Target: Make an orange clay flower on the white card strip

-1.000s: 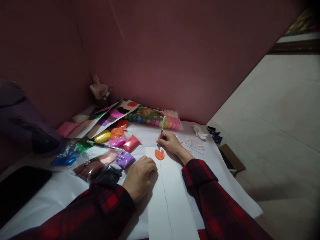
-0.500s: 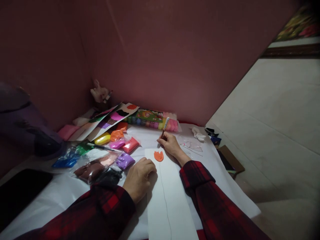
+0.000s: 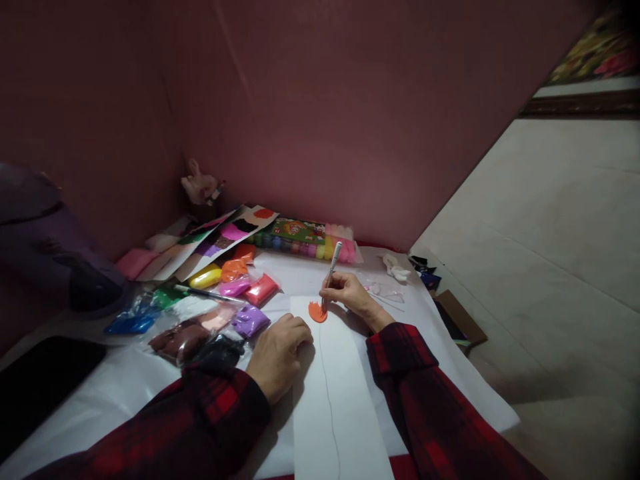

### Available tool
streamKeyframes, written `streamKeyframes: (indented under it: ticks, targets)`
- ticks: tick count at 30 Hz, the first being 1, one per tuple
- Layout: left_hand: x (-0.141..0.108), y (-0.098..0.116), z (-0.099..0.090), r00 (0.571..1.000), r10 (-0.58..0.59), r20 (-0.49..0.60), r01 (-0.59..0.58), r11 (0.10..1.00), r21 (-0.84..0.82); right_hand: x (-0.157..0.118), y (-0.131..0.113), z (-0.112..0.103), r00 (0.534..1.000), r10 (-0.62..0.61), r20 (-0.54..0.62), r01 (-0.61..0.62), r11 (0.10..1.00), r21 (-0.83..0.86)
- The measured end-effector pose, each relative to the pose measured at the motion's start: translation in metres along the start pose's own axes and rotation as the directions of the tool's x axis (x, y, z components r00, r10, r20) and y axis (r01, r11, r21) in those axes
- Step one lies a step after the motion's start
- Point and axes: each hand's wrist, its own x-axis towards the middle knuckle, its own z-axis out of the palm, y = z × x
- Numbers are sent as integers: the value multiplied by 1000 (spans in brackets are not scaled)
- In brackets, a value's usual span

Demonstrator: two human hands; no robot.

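Note:
My right hand (image 3: 350, 292) pinches a fork (image 3: 334, 268) with a ridged metal handle, held steeply upright. Its tines touch the right side of an orange clay patch (image 3: 316, 312) shaped like a tulip head. That patch lies near the far end of a long white paper strip (image 3: 345, 400). A thin drawn line (image 3: 327, 387) runs down the strip from the orange shape. My left hand (image 3: 281, 353) rests on the strip's left edge, fingers curled under and closed, with nothing showing in them. Purple clay in a clear packet (image 3: 250, 322) lies just beyond it.
Several clay packets, among them red (image 3: 263, 290), yellow (image 3: 205, 276) and brown (image 3: 177, 341), crowd the left. Behind them lie clay-covered sheets (image 3: 235, 233) and a long multicolour clay pack (image 3: 305, 240). A crumpled white tissue (image 3: 397, 268) sits at right; a dark slab (image 3: 45, 380) lies front left.
My right hand has moved slightly right and nearer, bringing the fork's tines from above the orange shape's top down onto its right side. My left hand stays in place.

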Motion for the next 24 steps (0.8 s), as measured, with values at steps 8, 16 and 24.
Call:
streamKeyframes:
  ticks: [8,16,24]
  targets:
    - [0,-1,0,1000,5,10,-5,1000,9,-4,-2,2,997,31,67,-31,999,7]
    - [1,1,-1,1000,3,0,-3,1000,-7,-8,-6,3,992,48,117,-45,999,-26]
    - [0,-1,-1,1000,5,9,-5,1000,-10,-7,-5,2,992,23,125,-13,997,-77]
